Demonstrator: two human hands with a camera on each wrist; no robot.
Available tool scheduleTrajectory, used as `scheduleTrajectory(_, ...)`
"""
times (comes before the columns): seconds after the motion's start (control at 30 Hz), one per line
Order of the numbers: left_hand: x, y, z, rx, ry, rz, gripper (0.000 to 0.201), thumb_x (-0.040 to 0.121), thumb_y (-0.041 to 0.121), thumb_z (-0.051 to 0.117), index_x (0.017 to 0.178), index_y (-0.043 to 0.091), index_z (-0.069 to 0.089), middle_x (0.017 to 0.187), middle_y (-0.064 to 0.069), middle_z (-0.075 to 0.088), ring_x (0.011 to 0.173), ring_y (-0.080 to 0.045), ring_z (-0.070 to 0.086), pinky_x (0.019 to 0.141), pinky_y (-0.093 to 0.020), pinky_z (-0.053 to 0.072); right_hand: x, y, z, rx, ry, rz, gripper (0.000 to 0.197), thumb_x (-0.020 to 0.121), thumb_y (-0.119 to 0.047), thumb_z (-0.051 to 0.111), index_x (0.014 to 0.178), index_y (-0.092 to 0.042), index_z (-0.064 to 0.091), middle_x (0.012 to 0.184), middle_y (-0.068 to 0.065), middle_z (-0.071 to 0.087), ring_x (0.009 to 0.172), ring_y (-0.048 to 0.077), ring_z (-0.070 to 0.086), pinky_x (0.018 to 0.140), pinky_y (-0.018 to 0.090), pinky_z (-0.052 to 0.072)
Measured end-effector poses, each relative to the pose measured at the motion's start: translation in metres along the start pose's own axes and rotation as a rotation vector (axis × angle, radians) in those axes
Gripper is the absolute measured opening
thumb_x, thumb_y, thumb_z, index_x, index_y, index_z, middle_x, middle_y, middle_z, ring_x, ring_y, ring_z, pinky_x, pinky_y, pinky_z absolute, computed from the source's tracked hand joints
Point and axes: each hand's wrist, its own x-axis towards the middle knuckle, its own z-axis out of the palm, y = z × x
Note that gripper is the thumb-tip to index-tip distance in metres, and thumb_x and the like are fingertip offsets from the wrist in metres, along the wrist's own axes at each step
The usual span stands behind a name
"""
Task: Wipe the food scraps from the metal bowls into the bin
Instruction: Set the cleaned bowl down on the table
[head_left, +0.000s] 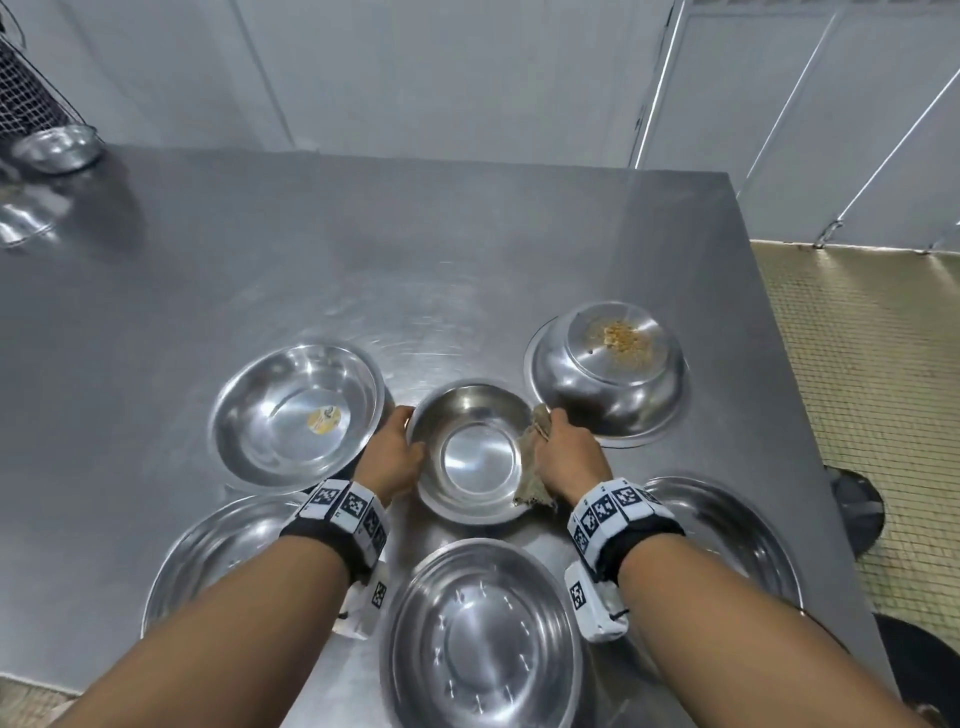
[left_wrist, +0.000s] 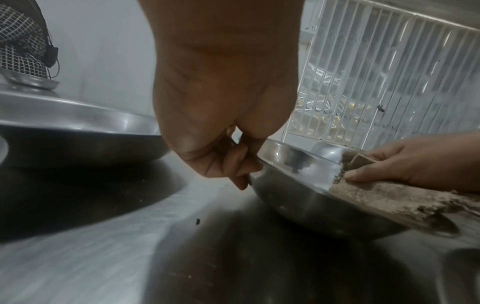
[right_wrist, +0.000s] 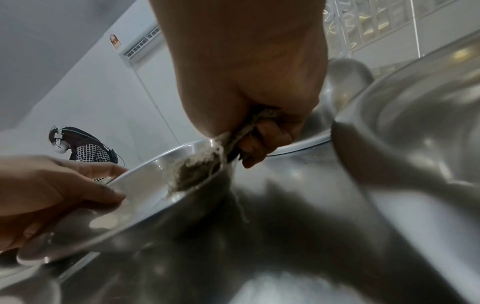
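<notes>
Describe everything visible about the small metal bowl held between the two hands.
The small metal bowl is round, shiny steel with a flat base and a thin rolled rim; its inside looks free of scraps. It sits upright on the steel table, ringed by larger bowls. The left hand grips its left rim, thumb inside. The right hand holds a frayed brown cloth against the right rim; the cloth drapes over the rim, inside and out.
</notes>
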Motion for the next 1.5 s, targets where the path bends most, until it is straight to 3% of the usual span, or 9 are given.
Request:
scheduleTrajectory(0.23, 0.015, -0.01, 0.001, 0.039, -0.017, 0.033, 0.037, 0.098, 0.004, 0.054, 0.134, 0.011, 0.05, 0.11, -0.002, 0.058, 0.1, -0.024, 0.056, 0.087, -0.031, 0.038, 0.008, -0.008, 0.007, 0.013, 0.008, -0.002, 0.023, 0.107, -0.019, 0.038, 0.129, -0.012, 0.042, 0.112, 0.019, 0.067, 0.099, 0.036, 0.065, 0.075, 0.04, 0.046)
scheduleTrajectory(0.57, 0.028, -0.008, -0.005, 0.235, -0.066, 0.044, 0.024, 0.101, 0.011, 0.053, 0.124, 0.008, 0.045, 0.094, -0.011, 0.06, 0.092, -0.039, 0.064, 0.074, -0.035, 0.04, 0.015, -0.006, 0.004, -0.002, 0.077, -0.015, 0.026, 0.108, -0.029, 0.036, 0.122, -0.01, 0.049, 0.109, 0.022, 0.068, 0.097, 0.04, 0.066, 0.079, 0.044, 0.054)
scheduleTrajectory(0.73, 0.031, 0.005, -0.019, 0.367, -0.12, 0.018, 0.031, 0.098, 0.028, 0.059, 0.123, 0.01, 0.054, 0.098, -0.006, 0.062, 0.097, -0.031, 0.063, 0.077, -0.035, 0.042, 0.008, 0.004, -0.015, 0.062, 0.132, -0.045, 0.024, 0.108, -0.025, 0.038, 0.124, -0.012, 0.051, 0.107, 0.023, 0.07, 0.1, 0.043, 0.067, 0.083, 0.047, 0.054)
scheduleTrajectory(0.87, 0.03, 0.025, -0.03, 0.394, -0.052, 0.04, 0.044, 0.096, 0.04, 0.062, 0.128, 0.009, 0.057, 0.107, -0.012, 0.07, 0.098, -0.033, 0.066, 0.081, -0.04, 0.053, -0.001, 0.015, -0.045, 0.147, 0.217, -0.038, 0.036, 0.11, -0.034, 0.037, 0.138, -0.017, 0.052, 0.095, 0.009, 0.07, 0.086, 0.027, 0.068, 0.073, 0.041, 0.055)
scheduleTrajectory(0.97, 0.037, 0.051, -0.034, 0.403, -0.024, 0.096, 0.06, 0.096, 0.05, 0.062, 0.145, 0.015, 0.052, 0.12, -0.014, 0.071, 0.11, -0.033, 0.067, 0.09, -0.041, 0.054, 0.0, 0.033, -0.074, 0.176, 0.299, 0.05, 0.037, 0.11, -0.041, 0.034, 0.133, -0.021, 0.054, 0.084, 0.0, 0.061, 0.073, 0.012, 0.06, 0.055, 0.025, 0.043)
scheduleTrajectory(1.03, 0.044, 0.073, -0.034, 0.413, -0.022, 0.139, 0.06, 0.098, 0.048, 0.063, 0.147, 0.016, 0.051, 0.128, -0.012, 0.069, 0.117, -0.031, 0.064, 0.092, -0.039, 0.05, 0.005, 0.049, -0.095, 0.2, 0.344, 0.118, 0.037, 0.11, -0.043, 0.033, 0.124, -0.019, 0.057, 0.085, 0.002, 0.06, 0.072, 0.01, 0.057, 0.053, 0.023, 0.037)
scheduleTrajectory(1.2, 0.067, 0.12, -0.016, 0.324, -0.093, 0.194, 0.053, 0.098, 0.048, 0.064, 0.142, 0.021, 0.056, 0.126, -0.007, 0.069, 0.115, -0.025, 0.064, 0.084, -0.03, 0.041, 0.031, 0.092, -0.127, 0.197, 0.44, 0.207, 0.039, 0.11, -0.043, 0.032, 0.119, -0.015, 0.057, 0.099, 0.006, 0.061, 0.091, 0.027, 0.059, 0.078, 0.036, 0.043)
scheduleTrajectory(1.37, 0.093, 0.152, 0.013, 0.283, -0.217, 0.227, 0.05, 0.098, 0.048, 0.065, 0.141, 0.024, 0.058, 0.133, -0.006, 0.065, 0.114, -0.022, 0.063, 0.088, -0.029, 0.043, 0.063, 0.119, -0.136, 0.264, 0.406, 0.238, 0.036, 0.109, -0.045, 0.035, 0.115, -0.018, 0.058, 0.1, 0.006, 0.063, 0.095, 0.03, 0.061, 0.081, 0.038, 0.044)
scheduleTrajectory(1.5, 0.117, 0.165, 0.036, 0.229, -0.282, 0.152, 0.052, 0.098, 0.046, 0.065, 0.143, 0.022, 0.054, 0.129, -0.007, 0.067, 0.099, -0.019, 0.064, 0.084, -0.032, 0.05, 0.077, 0.124, -0.137, 0.436, 0.279, 0.252, 0.036, 0.11, -0.043, 0.036, 0.132, -0.024, 0.056, 0.119, 0.005, 0.06, 0.103, 0.023, 0.054, 0.088, 0.035, 0.041)
